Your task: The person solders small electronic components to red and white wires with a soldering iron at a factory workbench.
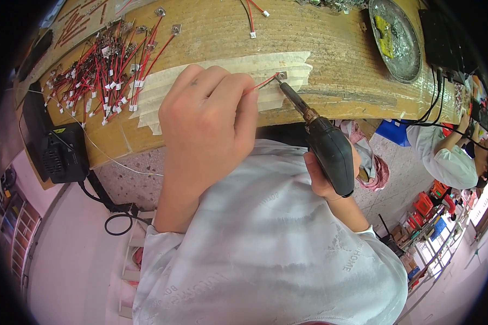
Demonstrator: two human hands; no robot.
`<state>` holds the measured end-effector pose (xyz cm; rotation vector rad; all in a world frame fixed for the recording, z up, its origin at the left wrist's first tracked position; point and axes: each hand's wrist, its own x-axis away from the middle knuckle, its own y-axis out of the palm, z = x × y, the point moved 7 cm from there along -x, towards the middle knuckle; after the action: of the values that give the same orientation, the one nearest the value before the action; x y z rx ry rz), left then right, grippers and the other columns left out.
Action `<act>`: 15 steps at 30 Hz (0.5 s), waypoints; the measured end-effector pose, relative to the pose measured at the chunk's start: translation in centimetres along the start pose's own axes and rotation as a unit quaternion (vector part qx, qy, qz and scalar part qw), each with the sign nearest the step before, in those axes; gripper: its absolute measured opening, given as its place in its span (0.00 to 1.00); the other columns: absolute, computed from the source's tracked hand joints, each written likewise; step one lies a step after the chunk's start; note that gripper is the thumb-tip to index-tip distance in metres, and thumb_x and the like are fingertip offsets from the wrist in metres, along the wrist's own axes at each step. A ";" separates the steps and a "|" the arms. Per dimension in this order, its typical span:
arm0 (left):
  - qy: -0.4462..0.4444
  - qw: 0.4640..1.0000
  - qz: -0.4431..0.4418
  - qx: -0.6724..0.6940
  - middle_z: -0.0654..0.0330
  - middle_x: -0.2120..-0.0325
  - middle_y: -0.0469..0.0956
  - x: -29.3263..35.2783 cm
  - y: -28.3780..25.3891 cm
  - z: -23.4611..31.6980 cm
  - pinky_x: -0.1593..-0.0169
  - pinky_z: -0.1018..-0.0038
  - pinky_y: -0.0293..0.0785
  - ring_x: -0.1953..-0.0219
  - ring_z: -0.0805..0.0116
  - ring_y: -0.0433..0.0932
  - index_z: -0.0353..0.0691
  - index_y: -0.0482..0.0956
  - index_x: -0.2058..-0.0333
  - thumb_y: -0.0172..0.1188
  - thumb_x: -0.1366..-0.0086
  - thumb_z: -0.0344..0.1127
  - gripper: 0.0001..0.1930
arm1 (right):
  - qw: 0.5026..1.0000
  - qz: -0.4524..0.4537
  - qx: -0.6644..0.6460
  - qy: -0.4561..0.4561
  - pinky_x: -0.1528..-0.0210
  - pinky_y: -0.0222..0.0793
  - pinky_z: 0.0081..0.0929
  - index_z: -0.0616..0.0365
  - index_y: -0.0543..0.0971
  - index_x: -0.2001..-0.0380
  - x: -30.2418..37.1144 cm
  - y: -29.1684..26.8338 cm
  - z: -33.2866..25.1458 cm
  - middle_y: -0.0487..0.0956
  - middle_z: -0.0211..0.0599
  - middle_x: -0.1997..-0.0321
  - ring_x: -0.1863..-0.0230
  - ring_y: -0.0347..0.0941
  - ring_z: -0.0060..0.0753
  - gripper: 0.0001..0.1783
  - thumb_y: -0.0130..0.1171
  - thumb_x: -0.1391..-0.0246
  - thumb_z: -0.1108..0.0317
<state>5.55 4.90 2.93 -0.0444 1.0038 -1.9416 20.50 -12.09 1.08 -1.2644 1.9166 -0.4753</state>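
Note:
My left hand (pixel 209 116) is closed in a pinch on a thin red-and-black wire pair (pixel 264 83). The far end of the wires meets a small square metal part (pixel 282 75), which lies on strips of pale masking tape (pixel 298 64) stuck to the wooden bench. Wrapped round the dark handle of a soldering iron (pixel 331 149) is my right hand (pixel 319 181). The iron's tip touches or nearly touches the spot where the wires reach the metal part. My left fingers hide the other end of the wires.
A heap of red-and-black wire leads (pixel 106 70) with white connectors lies at the bench's left. Another lead (pixel 251 21) is at the far middle. A round metal dish (pixel 409 62) holds a yellow sponge (pixel 384 35). A black box (pixel 65 153) sits at the left edge. Another person (pixel 444 154) sits at right.

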 end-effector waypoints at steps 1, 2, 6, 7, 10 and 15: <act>0.000 1.000 0.000 0.000 0.61 0.78 0.75 0.0 0.0 0.0 0.71 0.65 0.69 0.74 0.57 0.73 0.40 0.79 0.74 0.66 0.47 0.26 0.04 | 1.000 0.000 0.000 0.000 0.75 0.71 0.25 0.69 0.80 0.72 0.0 0.0 0.0 0.79 0.45 0.76 0.77 0.76 0.40 0.13 0.60 0.60 0.69; 0.000 1.000 0.000 -0.001 0.61 0.78 0.75 0.0 0.0 0.0 0.71 0.65 0.69 0.74 0.57 0.73 0.40 0.79 0.74 0.66 0.47 0.26 0.04 | 1.000 -0.002 0.004 0.001 0.75 0.71 0.25 0.70 0.80 0.72 0.0 0.0 -0.1 0.79 0.45 0.76 0.77 0.76 0.40 0.13 0.60 0.60 0.69; -0.002 1.000 -0.004 -0.003 0.61 0.78 0.76 0.0 0.0 0.0 0.71 0.65 0.69 0.74 0.58 0.73 0.40 0.79 0.73 0.66 0.47 0.26 0.04 | 1.000 0.000 0.012 -0.014 0.75 0.71 0.26 0.70 0.80 0.72 -0.3 -0.1 -0.3 0.79 0.45 0.76 0.77 0.76 0.40 0.13 0.60 0.60 0.69; -0.001 1.000 -0.004 -0.005 0.61 0.78 0.76 0.0 0.0 0.0 0.71 0.65 0.69 0.74 0.58 0.73 0.40 0.79 0.73 0.66 0.47 0.26 0.04 | 1.000 0.000 0.012 -0.014 0.75 0.71 0.26 0.70 0.80 0.72 -0.3 -0.1 -0.4 0.79 0.45 0.76 0.77 0.76 0.40 0.13 0.60 0.60 0.69; 0.001 1.000 -0.003 -0.002 0.61 0.78 0.76 0.0 0.0 0.0 0.70 0.65 0.69 0.74 0.58 0.73 0.40 0.79 0.73 0.66 0.47 0.27 0.04 | 1.000 -0.002 0.009 0.001 0.75 0.71 0.26 0.70 0.80 0.72 -0.2 -0.1 -0.2 0.79 0.46 0.76 0.77 0.76 0.41 0.13 0.60 0.60 0.70; -0.002 1.000 -0.006 -0.003 0.61 0.78 0.76 0.0 -0.1 0.0 0.70 0.65 0.69 0.73 0.57 0.73 0.40 0.79 0.73 0.66 0.47 0.27 0.04 | 1.000 -0.003 -0.007 -0.002 0.75 0.71 0.26 0.70 0.79 0.72 -0.3 -0.2 -0.3 0.79 0.45 0.76 0.77 0.76 0.41 0.13 0.60 0.62 0.70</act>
<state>5.51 4.86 2.99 -0.0567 1.0087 -1.9491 20.48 -11.91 1.56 -1.2790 1.9176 -0.4629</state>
